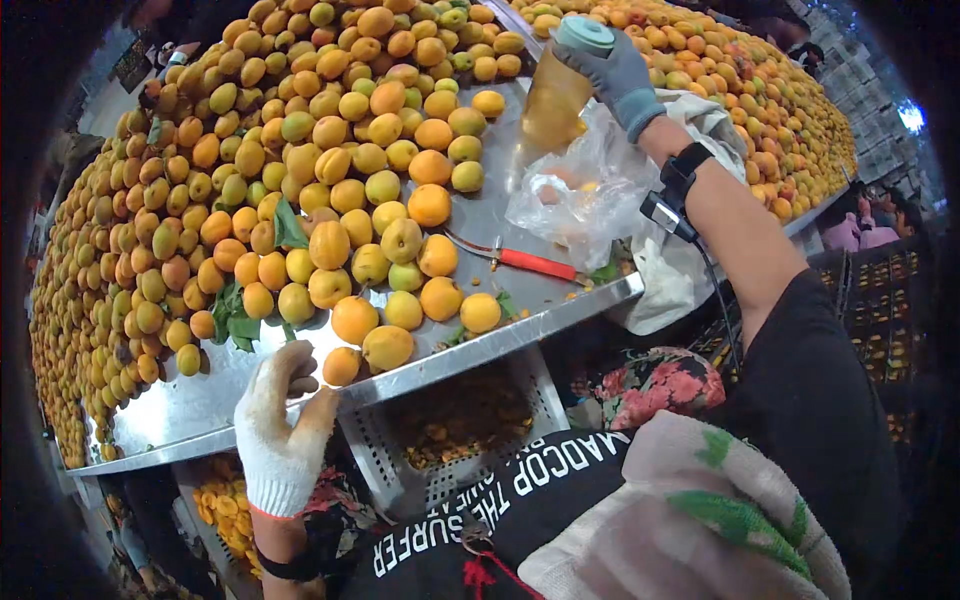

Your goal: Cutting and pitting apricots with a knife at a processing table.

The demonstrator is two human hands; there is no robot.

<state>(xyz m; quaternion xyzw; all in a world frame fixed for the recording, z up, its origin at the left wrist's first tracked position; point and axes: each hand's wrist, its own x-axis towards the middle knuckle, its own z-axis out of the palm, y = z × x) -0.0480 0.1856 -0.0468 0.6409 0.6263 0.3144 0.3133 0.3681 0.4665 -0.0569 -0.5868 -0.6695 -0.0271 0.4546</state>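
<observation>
My right hand, in a grey glove, grips an amber-coloured bottle with a pale green lid. The bottle is on or just above the metal table, beside a crumpled clear plastic bag. My left hand, in a white knit glove with bare or stained fingertips, is at the table's front edge. Its fingers are curled apart and hold nothing visible. Nearest to it lies an apricot. A cutting tool with a red handle and a curved blade rests between the apricots and the bag.
Apricots heap over the left of the table, and another heap rises at right. Loose leaves lie among them. A white cloth hangs over the edge. Below stand a plastic crate with scraps and halved apricots.
</observation>
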